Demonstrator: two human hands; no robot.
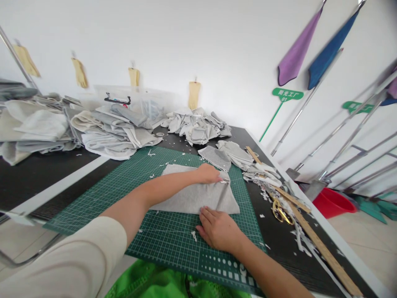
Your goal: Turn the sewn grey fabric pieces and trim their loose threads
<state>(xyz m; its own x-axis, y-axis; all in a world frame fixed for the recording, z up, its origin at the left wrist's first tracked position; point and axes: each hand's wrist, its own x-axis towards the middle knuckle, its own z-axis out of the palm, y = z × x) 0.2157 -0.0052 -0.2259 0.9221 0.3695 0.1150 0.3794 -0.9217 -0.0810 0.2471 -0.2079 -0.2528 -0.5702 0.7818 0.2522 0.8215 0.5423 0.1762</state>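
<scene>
A light grey cloth (186, 196) lies spread on the green cutting mat (161, 244), with a few wrinkles at its right side. My left hand (209, 174) reaches across the cloth and pinches its far right part, near the upper corner. At the cloth's near edge, my right hand (218, 229) rests with its fingertips on the fabric and its fingers spread, partly over the mat. Just beyond the far corner lies a darker grey cloth piece (215, 156).
Grey cloth piles (118, 128) and small pieces (198, 126) stand at the back before a clear plastic box (139, 99). To the right are gold scissors (282, 212), a wooden ruler (322, 248) and white scraps. A red bucket (333, 203) stands beyond the table.
</scene>
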